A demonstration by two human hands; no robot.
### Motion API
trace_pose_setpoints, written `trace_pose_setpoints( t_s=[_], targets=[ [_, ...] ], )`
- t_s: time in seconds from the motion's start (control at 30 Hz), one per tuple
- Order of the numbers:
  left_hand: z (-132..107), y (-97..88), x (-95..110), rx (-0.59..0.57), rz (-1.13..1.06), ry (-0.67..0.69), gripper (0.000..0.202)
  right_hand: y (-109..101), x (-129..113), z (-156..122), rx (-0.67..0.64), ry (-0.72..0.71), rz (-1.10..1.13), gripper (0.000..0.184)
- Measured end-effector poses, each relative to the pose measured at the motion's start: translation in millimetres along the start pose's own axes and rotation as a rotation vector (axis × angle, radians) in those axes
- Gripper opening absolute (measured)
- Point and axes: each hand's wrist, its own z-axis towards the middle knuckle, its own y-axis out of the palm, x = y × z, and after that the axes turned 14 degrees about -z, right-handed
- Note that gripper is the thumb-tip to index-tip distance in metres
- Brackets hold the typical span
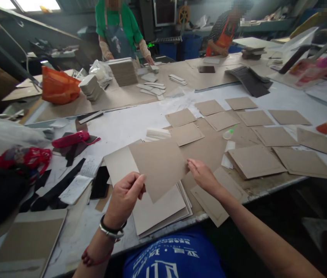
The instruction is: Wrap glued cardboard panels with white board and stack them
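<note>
Pinching the grey-brown cardboard sheet (pixel 160 164) with your left hand (pixel 127 195) and right hand (pixel 202 175) above the near board stack (pixel 160 218), you could skew those uneven boards if the sheet's near corner catches them.

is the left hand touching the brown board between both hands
Touching: the head view shows the left hand, thumb over the edge of the brown board.

A brown card (pixel 160 166) hides part of the pile (pixel 160 216) by the desk's (pixel 123 117) near edge. I can't read the notebook (pixel 75 189).
</note>
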Motion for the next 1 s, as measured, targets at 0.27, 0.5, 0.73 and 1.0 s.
trace_pose_setpoints(
  t_s=[0.27, 0.5, 0.73, 1.0],
  targets=[
    [-38.6, -42.8, -63.0, 0.054, -0.253, -0.245, 0.03, 43.0, -0.2, -5.9, -0.336, 0.074, 0.162, 0.034],
    [-67.4, -58.2, -131.7, 0.103, -0.01, -0.417, 0.034, 61.8, -2.9, -37.3, -0.489, 0.027, 0.11, 0.026],
    [-69.8, -47.7, -177.5, 0.17, 0.211, -0.502, 0.031, 85.9, 2.9, -52.9, -0.51, -0.026, -0.175, 0.021],
    [-65.3, -38.9, -183.9, 0.139, 0.398, -0.496, 0.026, 91.0, 3.7, -55.6, -0.572, 0.024, -0.327, 0.019]
  ],
)
